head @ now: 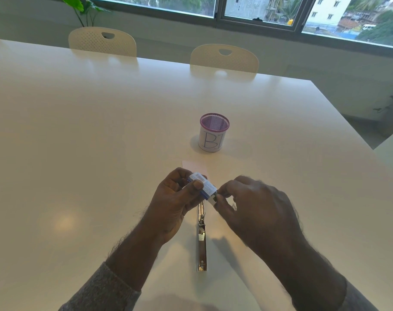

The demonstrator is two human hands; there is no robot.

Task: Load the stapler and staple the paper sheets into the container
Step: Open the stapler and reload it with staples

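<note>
My left hand point(173, 203) grips a small blue-and-white staple box point(203, 186) above the table. My right hand point(253, 203) pinches the inner tray point(214, 199) sticking out of the box's right end. Below the hands a metal stapler point(201, 241) lies opened flat on the white table, pointing away from me. Pale paper sheets point(194, 167) lie on the table just beyond the hands. A purple mesh container point(214, 132) with a white label reading "B" stands further back.
The white table point(101, 131) stretches wide to the left and back. Its right edge point(348, 122) runs diagonally. Two white chairs point(102, 41) stand at the far side under the windows, with a plant in the left corner.
</note>
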